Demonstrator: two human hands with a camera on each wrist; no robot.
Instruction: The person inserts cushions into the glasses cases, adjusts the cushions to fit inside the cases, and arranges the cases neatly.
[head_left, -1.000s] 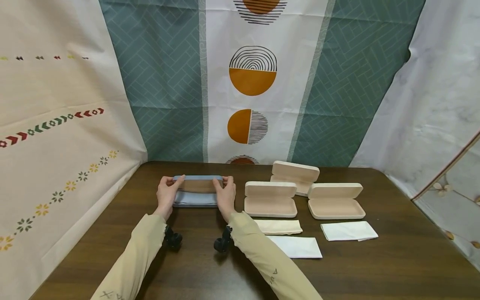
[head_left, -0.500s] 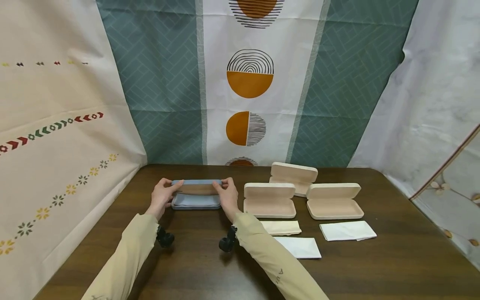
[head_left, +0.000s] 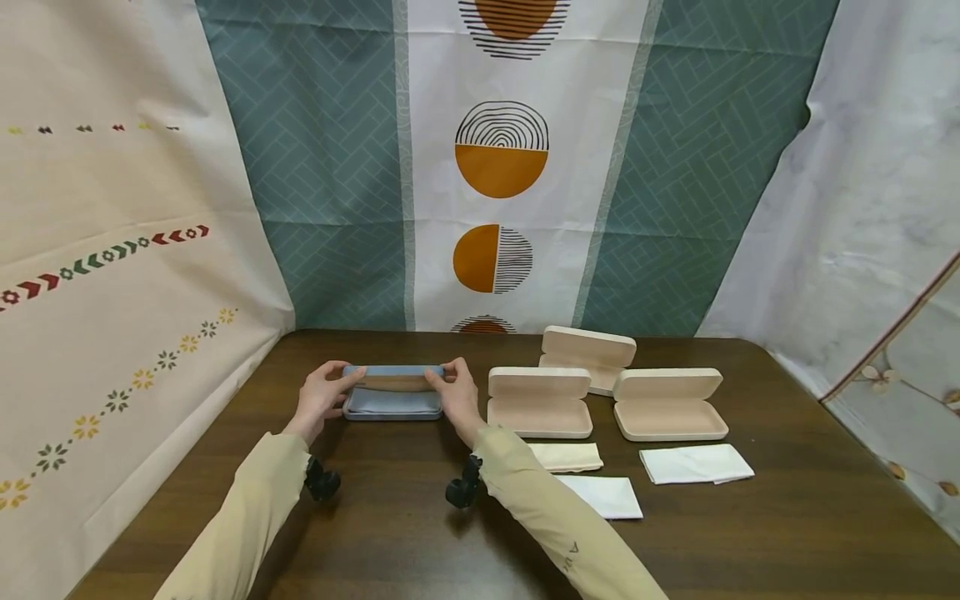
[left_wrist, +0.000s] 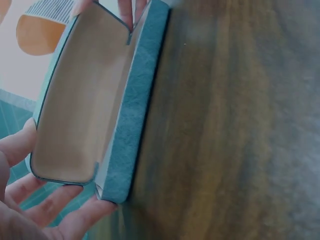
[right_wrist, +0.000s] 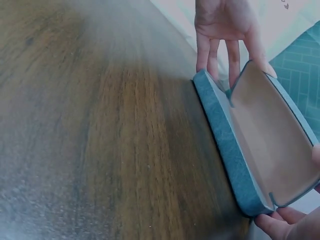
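A blue-grey glasses case [head_left: 393, 416] with a tan lining lies on the table, its lid partly raised. Inside the base is a folded pale blue cloth [head_left: 393, 402]. My left hand [head_left: 318, 400] holds the left end, thumb over the edge of the lid [head_left: 393, 371] and fingers spread along the end of the case. At the other end, my right hand [head_left: 458, 397] grips the lid the same way, thumb on its near face. In the left wrist view the lid stands tilted above the front wall [left_wrist: 134, 107].
Several cream glasses cases stand open on the right: one in front [head_left: 540, 422], one farther right [head_left: 671, 427], one behind [head_left: 588, 342]. Nearer me lie a cream folded cloth [head_left: 567, 456], a white one [head_left: 611, 497] and another white one [head_left: 696, 464]. Curtains hang behind the table [head_left: 382, 533].
The lid of the blue-grey case has tilted lower toward its base, with both hands still on it. My forearms and wrists have spread slightly apart.
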